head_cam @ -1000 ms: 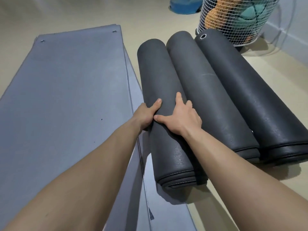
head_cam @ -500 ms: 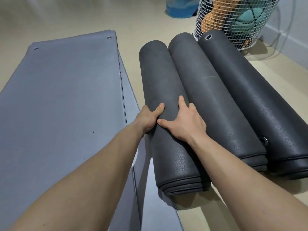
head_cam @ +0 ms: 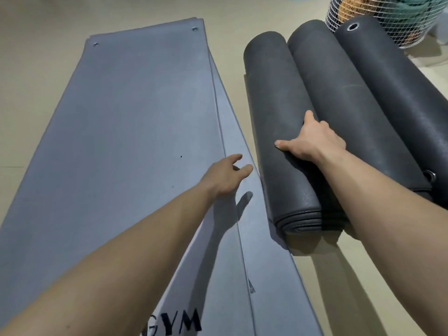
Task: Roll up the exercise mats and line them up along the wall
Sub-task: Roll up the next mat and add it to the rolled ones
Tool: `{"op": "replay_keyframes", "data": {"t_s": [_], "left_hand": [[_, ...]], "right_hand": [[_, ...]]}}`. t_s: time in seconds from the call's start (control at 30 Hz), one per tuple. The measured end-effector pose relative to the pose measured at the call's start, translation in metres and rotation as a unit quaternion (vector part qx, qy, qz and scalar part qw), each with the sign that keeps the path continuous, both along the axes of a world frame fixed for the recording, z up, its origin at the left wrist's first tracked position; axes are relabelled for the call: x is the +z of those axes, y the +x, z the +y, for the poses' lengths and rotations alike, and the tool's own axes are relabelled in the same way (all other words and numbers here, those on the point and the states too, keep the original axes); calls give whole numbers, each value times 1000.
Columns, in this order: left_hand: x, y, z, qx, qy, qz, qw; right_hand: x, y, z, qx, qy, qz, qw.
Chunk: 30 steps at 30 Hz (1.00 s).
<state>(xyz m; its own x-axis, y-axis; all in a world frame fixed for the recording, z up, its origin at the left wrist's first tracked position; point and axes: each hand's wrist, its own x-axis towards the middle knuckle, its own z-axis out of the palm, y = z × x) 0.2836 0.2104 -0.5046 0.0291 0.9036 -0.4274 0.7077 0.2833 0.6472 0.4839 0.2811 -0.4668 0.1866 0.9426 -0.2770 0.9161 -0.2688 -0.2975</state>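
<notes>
Three dark rolled mats lie side by side on the beige floor [head_cam: 242, 18] over on the right, all touching each other and running from near to far. The nearest-left roll [head_cam: 274, 112] is the one being handled: the right hand [head_cam: 312, 141] is laid flat over the top of it, thumb stretched out to the left across the roll and fingers dipping into the groove where it meets the middle roll [head_cam: 339, 98]. It's more of a press-down than a real wrap-around grip, hand spread open on the surface. The layered end of that roll faces the camera at the near side. The third roll [head_cam: 400, 76], furthest right, shows a metal eyelet [head_cam: 352, 27] at its far end.

The left hand [head_cam: 225, 175] hangs just above the flat stuff to the left, holding nothing, fingers loose and slightly apart, throwing a shadow right under it. So the two hands are apart, one per side.

Left of the rolls there's a stack of flat grey-blue mats [head_cam: 121, 141] spread on the floor, edges a bit staggered on the right side, two eyelets at the far corners, and "GYM" printed near the bottom edge of the view. Far right corner has a white wire basket [head_cam: 388, 23] with orange and teal things inside, can't tell what they are, just behind the rolls.
</notes>
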Motion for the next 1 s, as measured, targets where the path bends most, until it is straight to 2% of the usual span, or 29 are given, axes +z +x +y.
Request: {"op": "replay_keyframes", "data": {"t_s": [0.07, 0.13, 0.2, 0.27, 0.43, 0.53, 0.67, 0.77, 0.87, 1.0], "left_hand": [[-2, -35, -33, -19, -1, 51, 999], [-6, -72, -67, -42, -4, 111, 993], [-12, -110, -104, -79, 0, 178, 981], [-18, -145, -145, -120, 12, 229, 966], [-31, -222, -266, -208, 33, 289, 934], [-40, -253, -331, -251, 64, 312, 914], [-51, -277, -389, -269, 58, 319, 907], [-45, -289, -409, -295, 39, 328, 896], [-36, -294, -419, -306, 4, 342, 889], [-28, -300, -426, -355, 93, 316, 875]], "right_hand": [[2, -21, -10, 30, 45, -85, 995], [-9, -50, -33, 104, 125, -171, 972], [-23, -85, -65, 184, 160, -198, 950], [-43, -122, -99, 272, 157, -187, 931], [-78, -200, -212, 442, 147, -120, 877], [-88, -222, -288, 530, 106, -91, 837], [-89, -227, -369, 606, 58, -93, 788], [-88, -225, -396, 654, 24, -126, 745], [-80, -229, -398, 670, 10, -150, 727], [-60, -238, -388, 698, -40, -127, 704]]}}
